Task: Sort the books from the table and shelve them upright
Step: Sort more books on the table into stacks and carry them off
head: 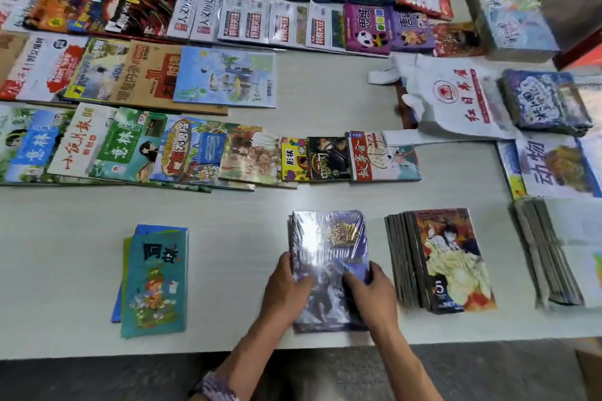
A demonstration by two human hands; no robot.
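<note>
A stack of purple shrink-wrapped books (329, 238) lies flat near the front edge of the white table (234, 231). My left hand (286, 286) grips the stack's left side, thumb on the top cover. On the right side my right hand (369, 293) holds it the same way. Glare hides part of the cover. To the right, a stack of comics (439, 260) with a figure in a pale dress on top lies flat. A small pile of teal booklets (153, 277) rests to the left.
Rows of overlapping magazines (146, 146) and books cover the far half of the table. A white printed plastic bag (456, 101) lies at the right, beside more stacks (547, 104). A tall pile with spines showing (547, 251) sits at the far right front.
</note>
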